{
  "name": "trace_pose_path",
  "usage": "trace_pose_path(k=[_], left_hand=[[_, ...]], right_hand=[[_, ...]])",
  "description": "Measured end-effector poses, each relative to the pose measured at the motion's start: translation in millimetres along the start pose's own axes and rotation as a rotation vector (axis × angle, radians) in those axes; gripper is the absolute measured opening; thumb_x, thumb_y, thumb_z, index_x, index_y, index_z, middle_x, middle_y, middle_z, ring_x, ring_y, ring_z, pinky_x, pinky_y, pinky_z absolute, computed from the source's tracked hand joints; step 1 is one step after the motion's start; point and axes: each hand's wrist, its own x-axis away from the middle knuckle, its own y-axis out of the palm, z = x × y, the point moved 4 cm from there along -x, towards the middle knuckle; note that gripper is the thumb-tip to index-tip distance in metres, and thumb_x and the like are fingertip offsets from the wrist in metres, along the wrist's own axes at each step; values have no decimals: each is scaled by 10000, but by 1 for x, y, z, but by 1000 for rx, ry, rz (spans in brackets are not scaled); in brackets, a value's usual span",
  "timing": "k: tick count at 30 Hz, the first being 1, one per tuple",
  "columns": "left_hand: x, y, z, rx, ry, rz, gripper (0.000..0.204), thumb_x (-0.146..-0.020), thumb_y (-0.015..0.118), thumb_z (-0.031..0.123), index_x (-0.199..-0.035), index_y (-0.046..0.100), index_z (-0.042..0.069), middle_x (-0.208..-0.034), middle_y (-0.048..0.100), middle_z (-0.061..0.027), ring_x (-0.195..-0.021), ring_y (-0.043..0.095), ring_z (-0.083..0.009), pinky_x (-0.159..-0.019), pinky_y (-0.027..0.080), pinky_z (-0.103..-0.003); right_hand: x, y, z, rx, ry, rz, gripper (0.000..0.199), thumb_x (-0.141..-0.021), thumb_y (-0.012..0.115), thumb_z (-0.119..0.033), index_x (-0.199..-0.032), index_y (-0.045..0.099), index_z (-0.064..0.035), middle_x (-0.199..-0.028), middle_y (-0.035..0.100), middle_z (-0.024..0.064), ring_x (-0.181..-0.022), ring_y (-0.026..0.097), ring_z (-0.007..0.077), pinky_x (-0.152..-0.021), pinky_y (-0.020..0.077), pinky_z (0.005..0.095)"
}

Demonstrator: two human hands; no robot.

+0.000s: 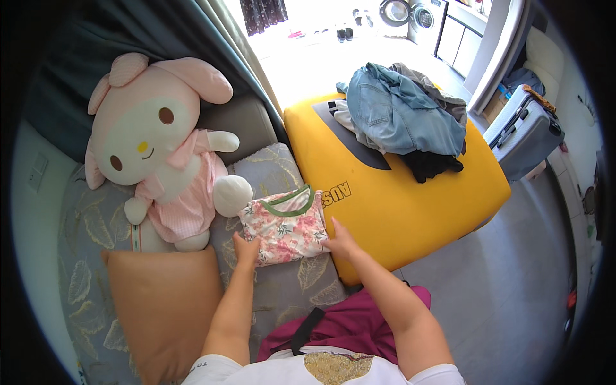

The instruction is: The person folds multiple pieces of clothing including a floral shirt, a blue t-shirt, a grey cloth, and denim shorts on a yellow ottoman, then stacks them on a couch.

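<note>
A folded floral shirt (289,234), white and pink with a green neckline, lies on the grey leaf-patterned sofa cover, its collar turned away from me. At its left edge my left hand (247,249) grips the cloth, thumb up and the other fingers mostly hidden. On the opposite edge my right hand (342,240) holds the shirt beside the yellow-covered block. Both forearms reach forward from the lower edge of the view.
A big pink-and-white plush toy (154,135) sits at the left, behind a tan cushion (163,308). Denim and dark clothes (401,115) are heaped on the yellow-covered block (410,212). A grey suitcase (523,131) stands at the right; washing machines (423,18) are far back.
</note>
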Motion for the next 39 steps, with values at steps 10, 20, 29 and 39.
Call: trace_pose_path(k=[10,20,29,39], left_hand=[[66,65,76,-772,738,-367,687,-830,612,411,-1386,373,87,-1476,232,-228,-1374,188,-407,-1040,119,-667],[44,253,294,500,383,-597,618,-877,633,370,-1286,442,-52,-1239,539,-185,-1123,523,-280,-931,418,-355],[65,278,375,1038,194,-777,145,-842,653,76,-945,602,-12,-828,585,0,-737,527,-101,-675,424,-273],[93,212,244,-246,570,-945,324,-814,696,287,-680,667,-6,-609,649,-75,-567,615,-144,-550,480,-277]], right_hand=[[27,-30,5,154,-187,202,583,-778,686,-170,-1295,458,-24,-1283,459,230,-1174,448,377,-1001,368,416],[19,-65,74,545,134,-26,869,-775,592,-575,-1480,189,-265,-1554,-8,141,-1418,-35,381,-1085,50,611],[13,-82,60,486,160,-167,893,-763,645,-510,-1483,150,-326,-1562,-78,93,-1416,-139,354,-1086,-17,604],[37,-144,120,-366,110,374,459,-782,674,-291,-1194,594,-105,-1372,448,158,-1290,365,350,-1064,282,469]])
